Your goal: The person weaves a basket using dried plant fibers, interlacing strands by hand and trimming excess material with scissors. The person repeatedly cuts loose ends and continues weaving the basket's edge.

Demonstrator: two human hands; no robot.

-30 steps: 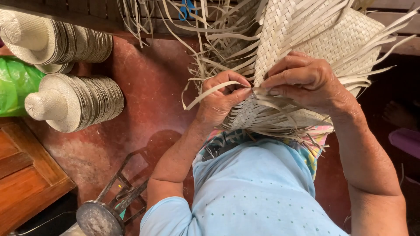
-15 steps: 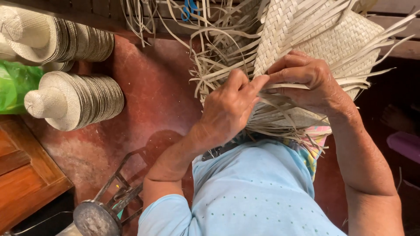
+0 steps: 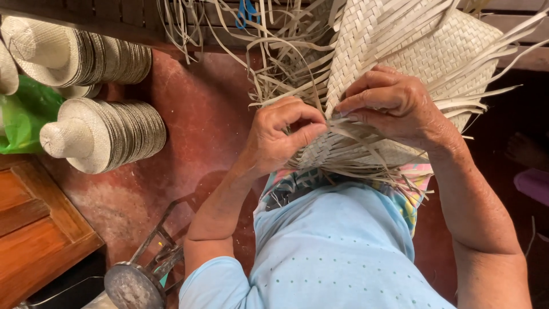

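**Two hands pinch pale strips at the edge of a half-woven piece**

Red-brown floor (image 3: 194, 131), worn and blotchy, fills the middle of the head view, with dark wooden boards running along the top edge. On the person's lap, over a light blue shirt (image 3: 331, 246), rests the woven palm piece (image 3: 440, 51), a cream plaited panel whose unwoven ends fan out in all directions.

The left hand (image 3: 283, 137) has its grip closed: thumb and curled fingers pinch together on the loose strips (image 3: 286, 68) right where the weave ends. The right hand (image 3: 394, 106) lies flat-knuckled over the panel, its fingertips (image 3: 349, 106) pressed together on a strip just beside the left thumb; the two hands nearly touch at the working edge.

To the left, on the floor, lie two stacks of finished woven hats (image 3: 106, 134), each stack tipped on its side with the crowns pointing left. A green plastic bag (image 3: 26, 114) sits between them at the picture's edge; what it holds cannot be told. A wooden cabinet (image 3: 34, 229) takes the lower left corner, with a metal stand (image 3: 137, 280) beside it. Blue-handled scissors (image 3: 247, 11) show among the strips at the top.
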